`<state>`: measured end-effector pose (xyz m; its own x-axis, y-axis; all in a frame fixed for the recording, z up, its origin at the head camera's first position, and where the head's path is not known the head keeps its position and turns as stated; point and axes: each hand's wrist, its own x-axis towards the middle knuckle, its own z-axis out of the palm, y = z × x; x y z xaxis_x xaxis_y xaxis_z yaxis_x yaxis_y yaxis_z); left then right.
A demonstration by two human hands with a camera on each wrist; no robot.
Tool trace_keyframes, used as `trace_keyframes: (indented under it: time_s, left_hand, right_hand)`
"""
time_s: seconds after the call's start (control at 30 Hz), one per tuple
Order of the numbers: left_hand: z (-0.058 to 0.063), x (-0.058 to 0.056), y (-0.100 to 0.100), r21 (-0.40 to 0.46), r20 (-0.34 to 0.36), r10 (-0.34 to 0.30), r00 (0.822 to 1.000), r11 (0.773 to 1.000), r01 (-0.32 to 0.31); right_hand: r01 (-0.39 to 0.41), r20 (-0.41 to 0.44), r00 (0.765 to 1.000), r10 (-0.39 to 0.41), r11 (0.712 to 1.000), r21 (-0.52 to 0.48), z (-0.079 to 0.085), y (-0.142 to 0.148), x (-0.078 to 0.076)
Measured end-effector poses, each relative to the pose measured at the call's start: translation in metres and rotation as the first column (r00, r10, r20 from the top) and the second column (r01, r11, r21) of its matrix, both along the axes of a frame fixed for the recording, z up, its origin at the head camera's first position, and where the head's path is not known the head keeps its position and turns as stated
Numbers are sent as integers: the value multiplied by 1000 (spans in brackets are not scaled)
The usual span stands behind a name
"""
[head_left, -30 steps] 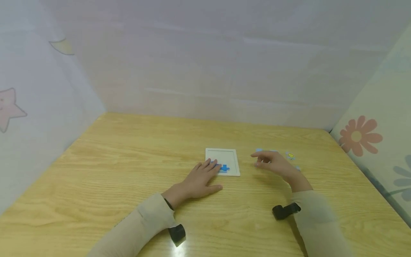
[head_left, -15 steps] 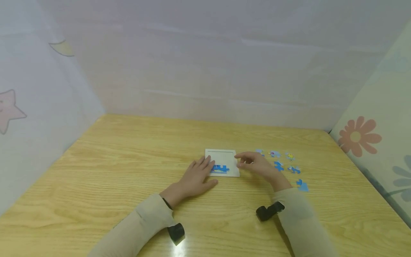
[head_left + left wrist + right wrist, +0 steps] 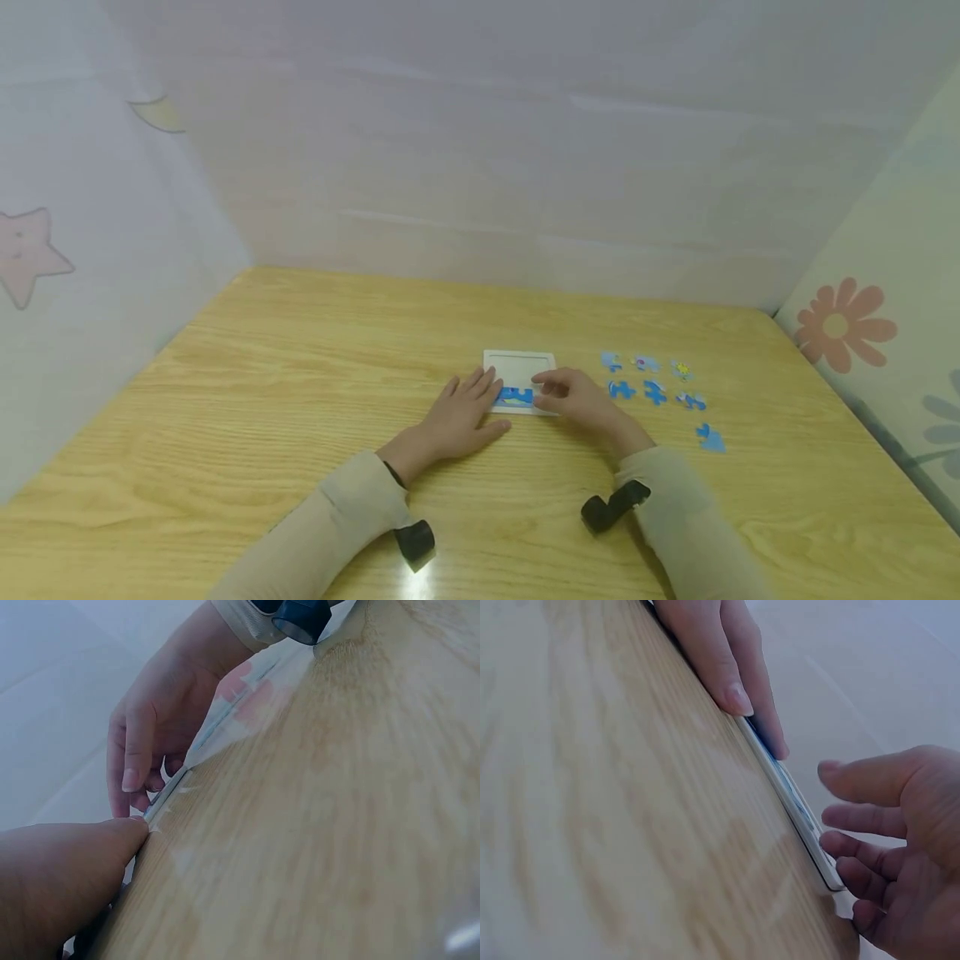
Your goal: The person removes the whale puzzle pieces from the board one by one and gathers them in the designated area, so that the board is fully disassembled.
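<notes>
A white puzzle tray [image 3: 525, 356] lies on the table, with blue joined jigsaw pieces [image 3: 516, 397] along its near side. My left hand [image 3: 460, 423] rests flat at the tray's left side, fingertips over its edge and thumb on the near side. At the tray's right side is my right hand [image 3: 581, 402], fingers loosely bent over the rim and covering that corner. In the right wrist view, the right hand's thumb and fingers [image 3: 862, 819] stand apart, with nothing visible between them. The left wrist view shows both hands beside the thin tray edge [image 3: 166, 796].
Several loose jigsaw pieces [image 3: 654, 392] lie in rows right of the tray, with a light blue piece [image 3: 712, 438] nearer the person. The wooden table [image 3: 300, 358] is bordered by pale printed sheets [image 3: 487, 167]. A small black camera [image 3: 415, 542] sits at each wrist.
My right hand has moved left from among the loose pieces to the tray's right side, uncovering those pieces. My left hand has shifted slightly left, revealing more of the blue pieces in the tray.
</notes>
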<state>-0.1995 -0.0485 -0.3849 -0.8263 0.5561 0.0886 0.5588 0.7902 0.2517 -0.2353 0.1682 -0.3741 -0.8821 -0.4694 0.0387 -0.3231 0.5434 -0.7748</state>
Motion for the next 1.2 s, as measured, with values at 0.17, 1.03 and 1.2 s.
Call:
trace_keyframes:
  time_s: [0.17,1.03,1.2]
  left_hand:
    - [1,1,-1,-8,-9,-4,1000,1000,4]
    - [0,0,1,-32,-18,-3,1000,999,3]
    - [2,0,0,-31,-17,-7,1000,999,7]
  right_hand:
    - [34,-20,999,-33,999,32,-1,-5,4]
    - [44,-115,993,-31,992,115,2,-15,7]
    - [80,-57,996,-74,991,104,4,-17,8]
